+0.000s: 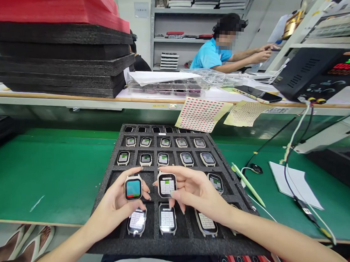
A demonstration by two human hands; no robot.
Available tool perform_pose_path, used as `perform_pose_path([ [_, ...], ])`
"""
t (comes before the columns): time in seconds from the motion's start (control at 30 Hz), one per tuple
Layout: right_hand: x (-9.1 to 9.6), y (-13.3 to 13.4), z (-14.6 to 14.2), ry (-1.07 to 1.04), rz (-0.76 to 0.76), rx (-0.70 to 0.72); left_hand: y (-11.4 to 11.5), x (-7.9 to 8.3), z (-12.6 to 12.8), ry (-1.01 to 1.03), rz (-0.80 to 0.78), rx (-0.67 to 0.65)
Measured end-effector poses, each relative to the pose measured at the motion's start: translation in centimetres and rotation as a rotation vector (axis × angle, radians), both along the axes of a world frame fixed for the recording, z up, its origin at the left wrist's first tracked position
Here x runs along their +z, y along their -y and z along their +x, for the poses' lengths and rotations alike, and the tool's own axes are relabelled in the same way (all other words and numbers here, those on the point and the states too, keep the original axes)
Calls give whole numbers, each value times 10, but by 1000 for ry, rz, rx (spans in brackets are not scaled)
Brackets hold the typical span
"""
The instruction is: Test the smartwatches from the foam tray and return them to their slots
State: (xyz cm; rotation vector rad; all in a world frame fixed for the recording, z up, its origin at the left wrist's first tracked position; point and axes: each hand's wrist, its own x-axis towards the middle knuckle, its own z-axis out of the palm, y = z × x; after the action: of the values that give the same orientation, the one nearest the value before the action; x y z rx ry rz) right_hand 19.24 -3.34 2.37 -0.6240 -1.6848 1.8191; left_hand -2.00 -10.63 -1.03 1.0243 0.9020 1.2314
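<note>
My left hand (123,198) is closed around a smartwatch body without a strap (133,188), whose lit screen is blue-green with a red and green strip at the bottom. Beside it, my right hand (194,188) grips a second smartwatch (166,185) showing a white grid with one green cell; the thumb lies at its lower right corner. Both watches are above a black foam tray (154,245) with rows of square pockets. Several more watches sit in the pockets, among them one (167,219) with a white grid screen. My right hand and forearm hide part of the tray's right side.
A green pen (250,185), white paper (295,184) and cables lie right of the tray on the green bench (44,171). Above stands a shelf with stacked black foam (58,62), a phone (257,94) and a power supply (321,76). A co-worker in blue (208,54) sits beyond.
</note>
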Motion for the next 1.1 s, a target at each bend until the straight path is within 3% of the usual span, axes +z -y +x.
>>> perform_pose_path([
  [0.17,-3,2,-2,82,69,-128,1,1,0,-20,-11,-7],
  [0.47,-2,1,2,-5,-19,52,1,0,1,15,-3,-2],
  [0.67,-4,3,-1,53,23,-8,-1,0,1,20,14,-4],
  [0.9,1,0,0,-2,-30,33,-1,1,2,-1,4,5],
  [1.1,1,1,-3,81,55,-84,2,1,1,6,8,-16],
])
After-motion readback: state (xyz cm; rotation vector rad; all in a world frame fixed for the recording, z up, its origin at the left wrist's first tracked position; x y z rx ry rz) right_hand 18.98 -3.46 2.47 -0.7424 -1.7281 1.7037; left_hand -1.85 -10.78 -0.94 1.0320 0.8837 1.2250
